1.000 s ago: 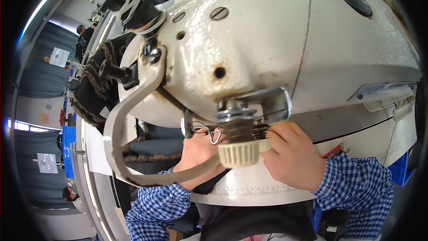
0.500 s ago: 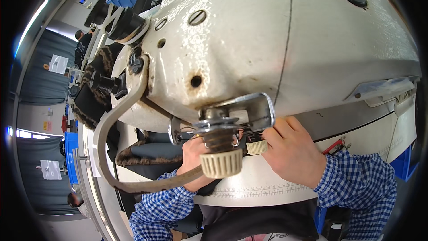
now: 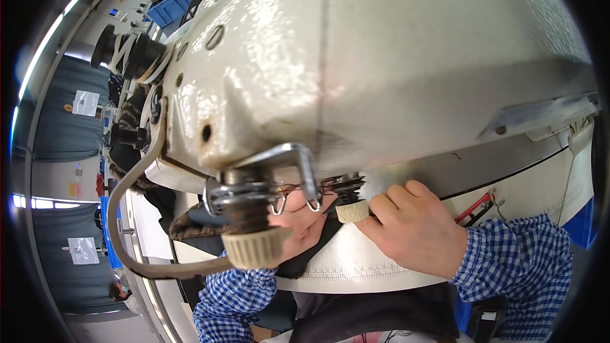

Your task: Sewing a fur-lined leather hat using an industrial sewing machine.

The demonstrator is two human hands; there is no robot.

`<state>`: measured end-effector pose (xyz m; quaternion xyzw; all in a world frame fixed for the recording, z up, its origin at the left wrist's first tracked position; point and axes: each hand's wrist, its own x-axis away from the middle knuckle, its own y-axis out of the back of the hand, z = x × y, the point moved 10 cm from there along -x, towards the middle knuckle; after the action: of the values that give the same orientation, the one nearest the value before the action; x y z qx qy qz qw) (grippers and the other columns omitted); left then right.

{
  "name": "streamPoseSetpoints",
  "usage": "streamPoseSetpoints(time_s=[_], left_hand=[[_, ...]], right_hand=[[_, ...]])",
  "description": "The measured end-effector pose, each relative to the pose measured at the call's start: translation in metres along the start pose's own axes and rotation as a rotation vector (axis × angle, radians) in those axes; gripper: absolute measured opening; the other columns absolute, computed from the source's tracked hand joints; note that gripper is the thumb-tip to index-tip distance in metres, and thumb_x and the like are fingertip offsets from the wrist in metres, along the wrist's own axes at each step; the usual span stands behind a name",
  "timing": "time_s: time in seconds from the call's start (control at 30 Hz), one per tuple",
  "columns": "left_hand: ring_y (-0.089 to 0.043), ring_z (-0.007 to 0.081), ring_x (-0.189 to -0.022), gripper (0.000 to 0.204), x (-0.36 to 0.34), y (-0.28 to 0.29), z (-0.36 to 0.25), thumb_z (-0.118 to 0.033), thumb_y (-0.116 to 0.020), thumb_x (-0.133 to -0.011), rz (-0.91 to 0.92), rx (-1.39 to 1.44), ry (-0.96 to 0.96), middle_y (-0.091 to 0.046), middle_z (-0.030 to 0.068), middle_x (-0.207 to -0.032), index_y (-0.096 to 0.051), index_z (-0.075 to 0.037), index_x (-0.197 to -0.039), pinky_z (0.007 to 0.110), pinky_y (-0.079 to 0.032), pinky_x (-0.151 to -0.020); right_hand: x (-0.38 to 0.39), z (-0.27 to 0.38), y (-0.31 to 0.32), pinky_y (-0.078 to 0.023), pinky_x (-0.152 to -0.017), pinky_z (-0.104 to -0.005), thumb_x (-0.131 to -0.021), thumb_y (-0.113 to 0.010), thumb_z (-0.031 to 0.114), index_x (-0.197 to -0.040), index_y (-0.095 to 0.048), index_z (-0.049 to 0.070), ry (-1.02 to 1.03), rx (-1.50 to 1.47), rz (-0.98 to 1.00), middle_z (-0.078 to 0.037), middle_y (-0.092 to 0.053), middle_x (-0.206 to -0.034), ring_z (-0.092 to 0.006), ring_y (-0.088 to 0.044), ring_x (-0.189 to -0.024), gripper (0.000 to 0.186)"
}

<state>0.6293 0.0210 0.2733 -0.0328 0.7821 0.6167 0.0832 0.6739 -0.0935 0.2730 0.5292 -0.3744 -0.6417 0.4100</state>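
Note:
A large off-white sewing machine head point(image 3: 381, 82) fills the upper view. Its tension dial point(image 3: 254, 248), a ribbed cream knob with a spring and metal discs, hangs in front of my left hand point(image 3: 305, 225). That hand's fingers are curled, tips partly hidden, over dark cloth point(image 3: 318, 251) on the white machine bed point(image 3: 375, 263). Fur-trimmed dark fabric point(image 3: 197, 222) lies further left. My right hand point(image 3: 416, 232) is closed beside a smaller cream knob point(image 3: 352, 211), thumb and fingertips together close to it. Whatever they pinch is hidden.
A curved metal bar point(image 3: 121, 216) arches round the machine's left side. A red-handled tool point(image 3: 476, 206) lies right of my right hand. Blue bins point(image 3: 178, 3) stand at the far left, and a person point(image 3: 121, 292) is in the left background.
The view has shifted, so the machine head and its dials appear further left. My right hand now shows more clearly, with the fingers bent tighter. My left hand stays at the cloth.

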Motion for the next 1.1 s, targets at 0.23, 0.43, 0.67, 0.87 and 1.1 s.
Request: streamPoseSetpoints(time_s=[0.23,0.43,0.67,0.87,1.1], left_hand=[[-0.075,0.0245,-0.092,0.059,-0.004,0.005,-0.007,0.005,-0.066,-0.062,-0.058,0.006,-0.134,-0.073,0.0125,-0.124,-0.076,-0.007,-0.118,0.034,-0.057,-0.077],[-0.074,0.0248,-0.091,0.058,-0.011,0.0,-0.015,0.007,-0.065,-0.063,0.035,0.019,-0.118,-0.074,0.0134,-0.122,-0.076,-0.006,-0.119,0.032,-0.057,-0.073],[-0.073,0.0246,-0.095,0.056,-0.012,0.006,-0.02,0.007,-0.07,-0.064,-0.06,-0.069,-0.115,-0.072,0.0086,-0.126,-0.077,-0.01,-0.117,0.033,-0.06,-0.073],[-0.065,0.0232,-0.081,0.041,-0.019,0.014,-0.026,-0.003,-0.074,-0.071,-0.202,0.005,-0.224,-0.07,0.0027,-0.108,-0.075,-0.009,-0.111,0.033,-0.057,-0.069],[-0.059,0.0204,-0.078,0.034,-0.022,0.005,-0.022,-0.005,-0.074,-0.072,-0.195,0.086,-0.164,-0.069,0.0002,-0.108,-0.076,-0.005,-0.106,0.031,-0.056,-0.064]], right_hand=[[0.002,0.009,-0.004,-0.046,-0.056,-0.0299,-0.085,-0.065,0.02,-0.115,-0.072,0.001,0.017,-0.001,-0.052,0.001,-0.056,-0.07,-0.014,-0.058,-0.06,0.036],[0.007,0.006,-0.005,-0.046,-0.052,-0.0304,-0.083,-0.066,0.02,-0.11,-0.072,0.0,0.022,0.009,-0.094,0.002,-0.054,-0.065,-0.0137,-0.058,-0.055,0.034],[0.005,0.002,0.009,-0.044,-0.053,-0.0281,-0.082,-0.067,0.02,-0.105,-0.071,0.0,0.024,0.088,-0.171,-0.001,-0.054,-0.071,-0.0134,-0.057,-0.062,0.031],[0.006,0.031,0.01,-0.05,-0.062,-0.0287,-0.082,-0.067,0.016,-0.107,-0.071,-0.002,0.235,0.164,-0.201,-0.01,-0.065,-0.097,-0.0201,-0.062,-0.083,0.031],[-0.001,0.02,0.009,-0.056,-0.071,-0.0323,-0.078,-0.073,0.008,-0.105,-0.072,-0.006,0.167,0.132,-0.158,-0.015,-0.067,-0.101,-0.0255,-0.065,-0.09,0.03]])
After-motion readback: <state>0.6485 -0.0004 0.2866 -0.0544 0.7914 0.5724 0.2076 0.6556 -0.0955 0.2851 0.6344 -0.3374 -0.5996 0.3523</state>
